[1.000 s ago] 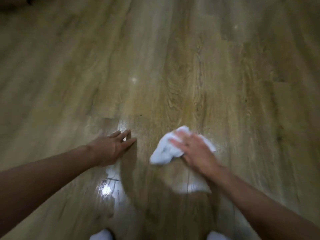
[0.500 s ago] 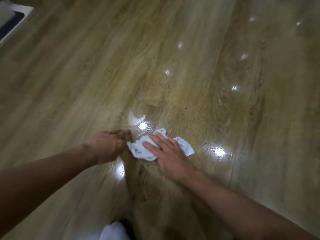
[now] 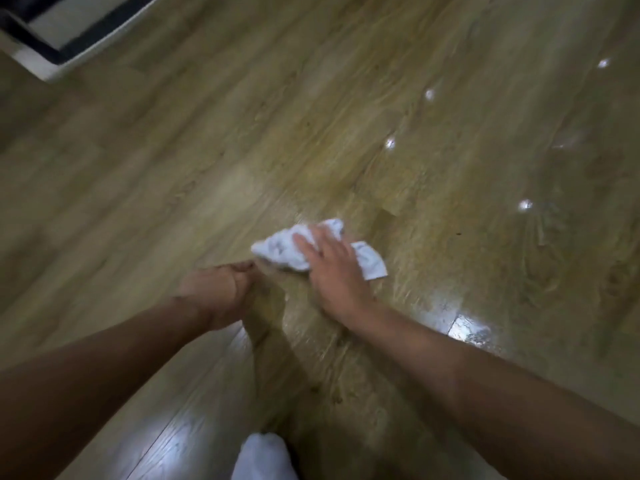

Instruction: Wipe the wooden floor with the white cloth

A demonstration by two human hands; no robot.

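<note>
A crumpled white cloth lies on the glossy wooden floor near the middle of the view. My right hand presses flat on top of the cloth with straight fingers, covering its centre. Cloth ends stick out to the left and right of the hand. My left hand rests on the floor just left of the cloth, bearing weight, its fingertips close to the cloth's edge. The fingers are blurred.
A white object with dark edging sits at the top left corner on the floor. A white sock shows at the bottom edge. Bright light reflections lie on the planks to the right.
My right hand slid the cloth leftward toward my left hand, then a little forward. The view swung, bringing the white object at top left into sight.
</note>
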